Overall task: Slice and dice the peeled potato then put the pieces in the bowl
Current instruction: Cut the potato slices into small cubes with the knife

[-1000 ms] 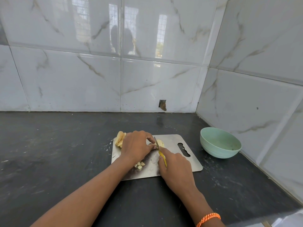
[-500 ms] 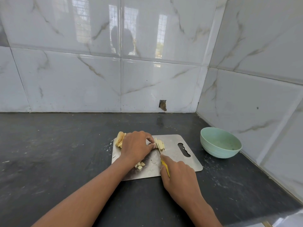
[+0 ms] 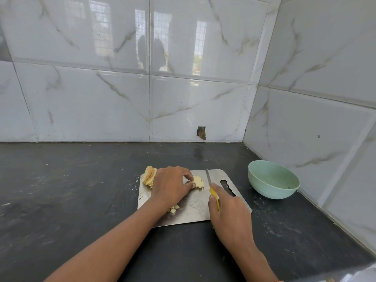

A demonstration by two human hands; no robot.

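Steel cutting board (image 3: 195, 210) lying flat on dark desk (image 3: 61, 200), in a corner of marble-patterned wall tiles (image 3: 101, 102). Left hand (image 3: 173, 186) resting on the board, fingertips curled onto a small stack of potato strips (image 3: 199, 181) and pinning it in place. Right hand (image 3: 230, 212) closed around the yellow handle of a knife (image 3: 211, 188); blade raised just right of the strips, tip pointing away toward the back wall, not touching them. Fan of uncut potato slices (image 3: 149, 176) at the board's far left corner, partly behind the left hand. A few diced potato cubes (image 3: 174, 209) on the board beside the left wrist. Pale green bowl (image 3: 272, 180) upright on the desk, right of the board and apart from it; contents not discernible. No legible brand, label or writing anywhere.
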